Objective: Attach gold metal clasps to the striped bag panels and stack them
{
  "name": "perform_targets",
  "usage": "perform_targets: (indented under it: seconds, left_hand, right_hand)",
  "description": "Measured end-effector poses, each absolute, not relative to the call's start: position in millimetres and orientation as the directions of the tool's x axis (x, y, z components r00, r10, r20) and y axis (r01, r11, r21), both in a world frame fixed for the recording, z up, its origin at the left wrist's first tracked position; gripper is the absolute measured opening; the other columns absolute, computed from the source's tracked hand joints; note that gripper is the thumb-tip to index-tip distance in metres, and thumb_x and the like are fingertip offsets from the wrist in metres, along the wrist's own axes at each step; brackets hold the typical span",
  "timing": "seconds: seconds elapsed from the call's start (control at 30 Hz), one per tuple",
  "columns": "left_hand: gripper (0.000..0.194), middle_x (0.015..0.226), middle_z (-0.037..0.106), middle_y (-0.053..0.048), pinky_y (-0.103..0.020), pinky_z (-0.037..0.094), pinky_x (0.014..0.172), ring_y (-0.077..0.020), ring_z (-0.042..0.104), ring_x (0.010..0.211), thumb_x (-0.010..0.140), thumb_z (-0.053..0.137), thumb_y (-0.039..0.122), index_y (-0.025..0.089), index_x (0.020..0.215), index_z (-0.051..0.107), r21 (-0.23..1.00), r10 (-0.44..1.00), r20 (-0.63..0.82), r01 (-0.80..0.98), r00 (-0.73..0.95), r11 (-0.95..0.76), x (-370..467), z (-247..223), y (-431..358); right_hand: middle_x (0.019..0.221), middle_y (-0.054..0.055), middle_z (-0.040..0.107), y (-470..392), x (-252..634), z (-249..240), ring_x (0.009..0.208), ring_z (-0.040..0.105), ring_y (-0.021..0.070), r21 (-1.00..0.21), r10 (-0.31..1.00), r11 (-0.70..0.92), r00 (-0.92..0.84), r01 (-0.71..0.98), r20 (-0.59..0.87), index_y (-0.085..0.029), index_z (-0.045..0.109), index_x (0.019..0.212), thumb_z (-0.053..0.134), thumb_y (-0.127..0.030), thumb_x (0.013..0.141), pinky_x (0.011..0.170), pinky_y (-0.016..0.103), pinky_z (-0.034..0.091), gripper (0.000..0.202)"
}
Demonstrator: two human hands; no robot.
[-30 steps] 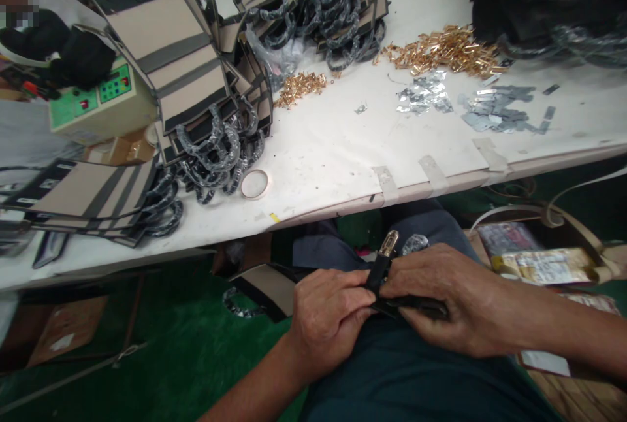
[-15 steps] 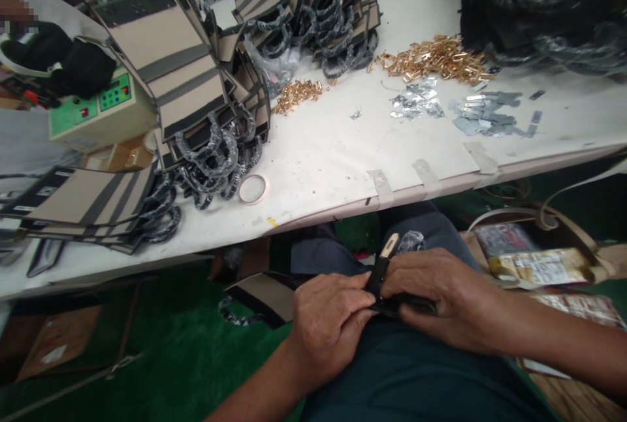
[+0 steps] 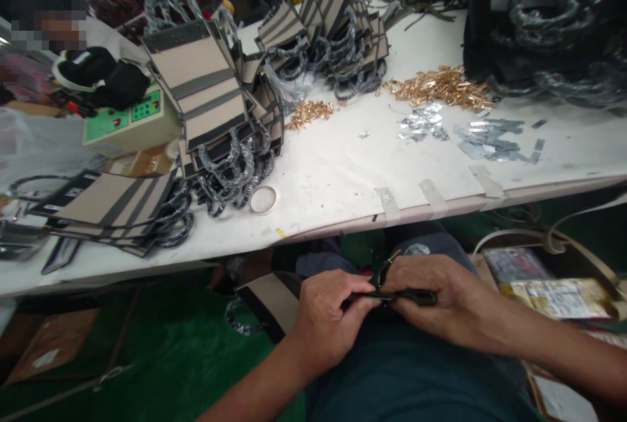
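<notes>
Over the lap, my left hand is closed on the edge of a beige and black bag panel, which has a plastic-wrapped handle hanging at its left end. My right hand is closed round a black strip just to the right, its fingers close to those of my left hand. A short black strap with a metallic-looking tip sticks up between the hands. The palms hide where the strip and the panel meet.
Stacked panels with wrapped handles cover the white table's left part. Gold fittings and silver plates lie farther right. A tape roll is near the front edge. A person sits beyond a green-topped machine; an open box is at lower right.
The view has shifted, so the table appears lower. The strap between my hands has tipped down to the right, and the black strip in my right hand now shows more.
</notes>
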State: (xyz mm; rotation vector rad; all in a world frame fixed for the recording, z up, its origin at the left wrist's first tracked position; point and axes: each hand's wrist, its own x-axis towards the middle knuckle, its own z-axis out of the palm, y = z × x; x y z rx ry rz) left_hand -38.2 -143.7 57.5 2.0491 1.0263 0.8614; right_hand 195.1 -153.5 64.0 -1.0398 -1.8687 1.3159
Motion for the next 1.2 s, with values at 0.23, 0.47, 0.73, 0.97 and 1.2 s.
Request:
perform_targets:
  seconds: [0.23, 0.47, 0.73, 0.97, 1.2]
  left_hand:
    - [0.019, 0.097, 0.081, 0.0, -0.029, 0.055, 0.082, -0.0187, 0.075, 0.088, 0.085, 0.072, 0.013, 0.023, 0.101, 0.076, 0.928, 0.928, -0.103, 0.37, 0.358, -0.039, -35.5, 57.8, -90.0]
    - [0.018, 0.085, 0.076, -0.002, -0.026, 0.049, 0.07, -0.0152, 0.068, 0.073, 0.076, 0.074, 0.016, 0.018, 0.091, 0.064, 0.958, 0.919, -0.251, 0.212, 0.303, 0.192, -38.1, 31.8, -18.8]
    - [0.013, 0.089, 0.075, -0.002, -0.034, 0.052, 0.081, -0.0206, 0.069, 0.085, 0.081, 0.07, 0.01, 0.02, 0.09, 0.069, 0.936, 0.964, -0.14, 0.348, 0.226, 0.054, -36.6, 12.4, -3.0]
    - [0.028, 0.136, 0.068, -0.011, -0.053, 0.047, 0.109, -0.0291, 0.06, 0.126, 0.097, 0.061, 0.013, 0.021, 0.123, 0.065, 0.635, 0.887, 0.365, 0.62, 0.284, -0.46, -41.2, -10.5, -59.6]
    - [0.022, 0.133, 0.072, -0.007, -0.052, 0.048, 0.106, -0.0279, 0.062, 0.122, 0.097, 0.066, 0.016, 0.023, 0.118, 0.067, 0.592, 0.856, 0.437, 0.628, 0.277, -0.505, -44.3, -20.6, -62.3]
  right_hand:
    - [0.083, 0.001, 0.069, -107.8, 194.0, 57.9, 0.08, 0.062, 0.0183, -0.949, 0.921, 0.058, -0.383, 0.309, -0.069, -0.019, 0.073, 0.087, 0.061, -0.038, 0.101, 0.071, 0.028, 0.044, 0.027]
    - [0.06, -0.005, 0.049, -32.8, 185.1, 57.6, 0.061, 0.045, 0.015, -0.845, 0.883, -0.128, -0.328, 0.52, -0.335, -0.018, 0.067, 0.076, 0.059, -0.051, 0.091, 0.057, 0.029, 0.03, 0.037]
    - [0.058, -0.001, 0.057, 17.4, 169.5, 49.8, 0.064, 0.054, 0.0182, -0.685, 0.871, -0.09, -0.276, 0.723, -0.406, -0.018, 0.066, 0.067, 0.059, -0.041, 0.083, 0.059, 0.03, 0.033, 0.029]
    - [0.067, 0.003, 0.068, 16.5, 165.0, 48.1, 0.07, 0.062, 0.0208, -0.603, 0.856, -0.024, -0.296, 0.797, -0.425, -0.018, 0.072, 0.072, 0.058, -0.039, 0.087, 0.064, 0.031, 0.036, 0.029]
    - [0.067, 0.005, 0.069, 16.2, 166.0, 54.8, 0.068, 0.062, 0.022, -0.409, 0.834, 0.117, -0.313, 0.905, -0.455, -0.021, 0.075, 0.07, 0.059, -0.049, 0.094, 0.062, 0.032, 0.035, 0.04]
